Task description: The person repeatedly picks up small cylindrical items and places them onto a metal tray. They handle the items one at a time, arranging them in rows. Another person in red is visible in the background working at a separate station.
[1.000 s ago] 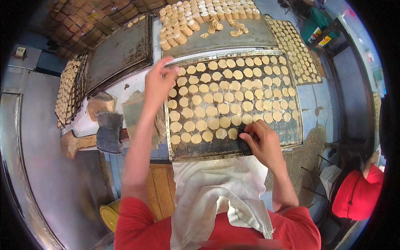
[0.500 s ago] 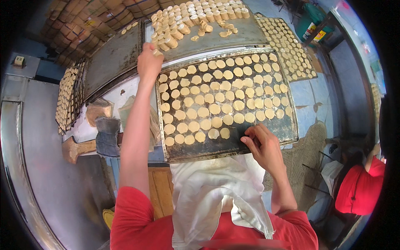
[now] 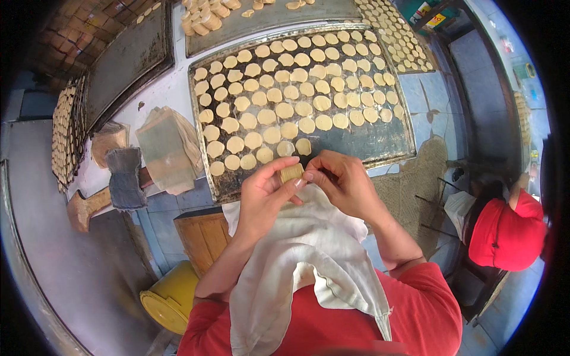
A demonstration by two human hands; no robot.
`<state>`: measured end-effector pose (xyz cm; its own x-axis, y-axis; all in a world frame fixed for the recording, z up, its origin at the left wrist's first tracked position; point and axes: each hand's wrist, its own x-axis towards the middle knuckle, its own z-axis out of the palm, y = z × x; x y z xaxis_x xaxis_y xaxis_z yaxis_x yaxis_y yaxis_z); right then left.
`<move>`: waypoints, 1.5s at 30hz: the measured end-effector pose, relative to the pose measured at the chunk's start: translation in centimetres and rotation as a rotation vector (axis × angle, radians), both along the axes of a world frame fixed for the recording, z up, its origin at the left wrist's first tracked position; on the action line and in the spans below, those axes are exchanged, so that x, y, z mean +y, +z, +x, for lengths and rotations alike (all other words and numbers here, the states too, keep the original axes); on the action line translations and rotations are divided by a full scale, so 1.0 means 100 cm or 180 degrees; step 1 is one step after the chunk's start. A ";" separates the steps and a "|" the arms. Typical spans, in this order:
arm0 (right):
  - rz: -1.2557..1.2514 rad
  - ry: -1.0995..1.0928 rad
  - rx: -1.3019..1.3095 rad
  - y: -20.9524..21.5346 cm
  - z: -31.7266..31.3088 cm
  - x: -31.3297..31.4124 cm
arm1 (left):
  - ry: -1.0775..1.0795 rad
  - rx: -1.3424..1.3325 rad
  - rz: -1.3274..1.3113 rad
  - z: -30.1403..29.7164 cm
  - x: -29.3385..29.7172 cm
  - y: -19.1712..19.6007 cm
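A short stack of thin, round, pale dough pieces (image 3: pixel 291 172) is held in front of my apron, at the near edge of a dark metal tray (image 3: pixel 362 144). My left hand (image 3: pixel 264 193) is closed round the stack with thumb and fingers. At the stack's right end, my right hand (image 3: pixel 343 183) pinches with thumb and forefinger; whether a single round is parted from the rest cannot be made out. Flat dough rounds (image 3: pixel 285 110) lie in rows over most of the tray. Its near right part is bare dark metal.
Beyond lies another metal sheet (image 3: pixel 267 24) with stacks of rounds (image 3: pixel 202 21). Filled trays stand at far right (image 3: pixel 398 35) and far left (image 3: pixel 68 130). Cloths (image 3: pixel 169 148), a wooden-handled tool (image 3: pixel 89 207) and a yellow bucket (image 3: pixel 172 296) are leftward. A person in red (image 3: pixel 504 234) is at right.
My left hand has come back from the stacks on the far sheet to the tray's near edge, holding a stack. My right hand has moved left and met it. The view has shifted.
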<state>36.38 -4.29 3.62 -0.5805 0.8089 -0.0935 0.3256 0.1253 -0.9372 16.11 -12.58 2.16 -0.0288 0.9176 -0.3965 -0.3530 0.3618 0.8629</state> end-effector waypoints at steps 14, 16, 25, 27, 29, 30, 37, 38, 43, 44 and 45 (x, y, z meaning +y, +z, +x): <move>0.0080 0.0296 -0.0150 -0.002 0.018 0.024 | 0.0075 -0.0283 0.0038 0.020 0.015 -0.006; 0.0597 -0.0291 -0.0326 -0.006 0.021 0.027 | 0.0073 -0.0284 0.0016 0.027 0.018 -0.005; 0.0180 -0.0566 -0.0151 -0.011 0.046 0.026 | -0.0036 -0.0419 0.0129 0.046 0.032 -0.005; -0.0157 -0.0588 0.0172 -0.013 0.048 0.026 | -0.0106 -0.0408 0.0170 0.048 0.036 -0.004; -0.0001 -0.0465 0.0114 -0.014 0.050 0.031 | -0.0149 -0.0391 0.0079 0.051 0.037 -0.004; 0.0139 -0.0241 0.0126 -0.014 0.050 0.032 | -0.0179 -0.0391 0.0032 0.053 0.038 -0.003; 0.0501 -0.0445 -0.0415 -0.009 0.066 0.037 | -0.0216 -0.0274 -0.0001 0.065 0.045 0.000; 0.0183 -0.0020 0.0110 -0.009 0.067 0.036 | -0.0262 -0.0250 0.0014 0.067 0.046 0.000; 0.1626 -0.1438 -0.1909 -0.013 0.078 0.046 | -0.0338 -0.0217 0.0076 0.075 0.051 0.000; 0.1142 -0.1151 -0.1409 -0.013 0.081 0.046 | -0.0345 -0.0258 0.0075 0.077 0.052 0.000; 0.0755 -0.0970 -0.0904 -0.013 0.084 0.044 | -0.0346 -0.0308 0.0068 0.078 0.054 0.001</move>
<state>44.74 0.09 2.37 -0.2917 0.9565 -0.0064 0.6198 0.1839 -0.7629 23.95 -7.17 2.23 0.1086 0.9214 -0.3731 -0.3946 0.3845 0.8346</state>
